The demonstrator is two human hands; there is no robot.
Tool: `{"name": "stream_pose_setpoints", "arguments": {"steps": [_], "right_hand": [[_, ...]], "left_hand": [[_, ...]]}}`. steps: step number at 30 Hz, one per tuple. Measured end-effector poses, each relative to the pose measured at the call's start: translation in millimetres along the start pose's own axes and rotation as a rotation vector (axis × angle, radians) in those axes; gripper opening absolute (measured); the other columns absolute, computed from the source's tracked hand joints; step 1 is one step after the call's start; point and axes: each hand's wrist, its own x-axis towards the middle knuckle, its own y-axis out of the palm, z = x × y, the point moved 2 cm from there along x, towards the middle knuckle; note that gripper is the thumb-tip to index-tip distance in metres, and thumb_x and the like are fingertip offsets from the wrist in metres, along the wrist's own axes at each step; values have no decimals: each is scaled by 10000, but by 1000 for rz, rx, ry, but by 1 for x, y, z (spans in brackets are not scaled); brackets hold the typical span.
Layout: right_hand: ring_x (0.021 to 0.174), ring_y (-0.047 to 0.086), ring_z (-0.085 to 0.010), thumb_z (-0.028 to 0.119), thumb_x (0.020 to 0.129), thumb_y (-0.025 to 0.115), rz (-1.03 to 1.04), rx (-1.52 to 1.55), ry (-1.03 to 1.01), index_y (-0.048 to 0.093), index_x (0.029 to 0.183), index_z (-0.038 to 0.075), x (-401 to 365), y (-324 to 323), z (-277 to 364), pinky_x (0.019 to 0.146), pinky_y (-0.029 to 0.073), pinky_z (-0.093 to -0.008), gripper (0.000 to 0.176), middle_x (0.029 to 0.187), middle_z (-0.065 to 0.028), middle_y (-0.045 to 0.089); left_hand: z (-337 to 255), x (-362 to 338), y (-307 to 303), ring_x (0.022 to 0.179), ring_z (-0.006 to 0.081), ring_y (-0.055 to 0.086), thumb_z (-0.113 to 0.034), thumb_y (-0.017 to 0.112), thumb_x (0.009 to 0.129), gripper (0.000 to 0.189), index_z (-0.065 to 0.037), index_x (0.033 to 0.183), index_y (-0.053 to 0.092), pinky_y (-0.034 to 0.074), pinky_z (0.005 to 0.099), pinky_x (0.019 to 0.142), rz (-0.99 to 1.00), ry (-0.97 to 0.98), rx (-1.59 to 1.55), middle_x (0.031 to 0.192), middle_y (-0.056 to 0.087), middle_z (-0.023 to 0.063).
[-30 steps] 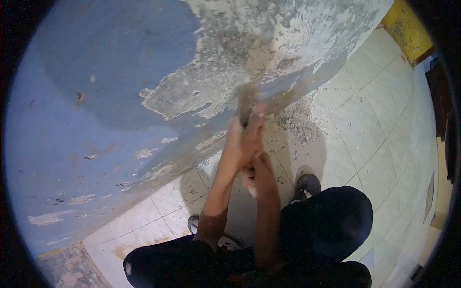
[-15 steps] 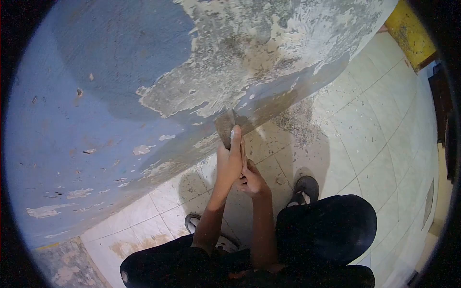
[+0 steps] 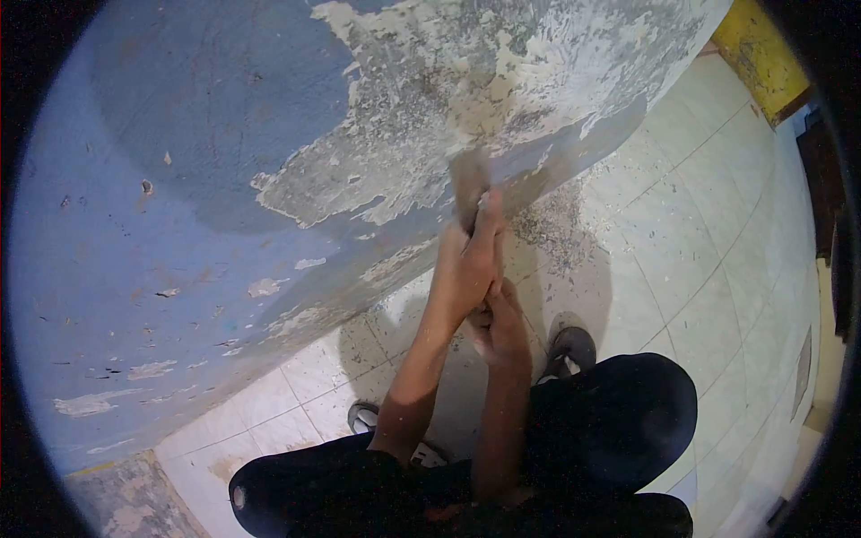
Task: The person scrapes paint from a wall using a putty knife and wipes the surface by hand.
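Note:
A flat scraper (image 3: 469, 182) meets the lower part of a blue wall (image 3: 215, 125), at the edge of a bare grey patch (image 3: 404, 134) with flaking paint. My left hand (image 3: 469, 264) is closed around the scraper close to its blade, thumb stretched along it. Just below, my right hand (image 3: 502, 334) is closed at the tool's rear end. The handle itself is hidden by my fingers. Blade and left fingers are slightly blurred by motion.
Paint chips (image 3: 560, 229) lie scattered on the tiled floor (image 3: 691, 242) by the wall's base. My shoe (image 3: 571, 348) and bent knees are close beneath my hands. A yellow object (image 3: 762, 58) stands at upper right, with dark items (image 3: 821, 188) along the right edge.
Both hands and the scraper have moved up and to the right along the wall. The blade now sits higher, by the patch's lower edge.

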Motion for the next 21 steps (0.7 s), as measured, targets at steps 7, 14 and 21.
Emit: {"name": "stream_pose_setpoints", "arguments": {"steps": [7,14,21], "right_hand": [[452,300,-24,360,909,487,-252,-155,506,460,1002,147,-15,-29,-41,350,218,-163,234,686,47,401],[449,304,-26,299,897,504,-155,-110,457,445,960,144,-11,-6,-30,349,213,-163,178,686,49,397],[394,310,-34,292,945,435,-180,-43,102,448,825,116,-2,14,-12,326,193,-187,214,585,38,391]], "left_hand": [[50,-29,-29,383,55,334,-431,463,911,448,-73,643,447,258,232,359,-356,-66,24,508,381,-38],[40,-21,-30,376,56,323,-405,467,912,409,-76,671,441,253,233,350,-310,-70,-25,513,370,-31],[-5,1,-7,367,65,319,-404,493,897,393,-75,690,432,267,238,350,-46,-59,-1,506,352,-32]]}}
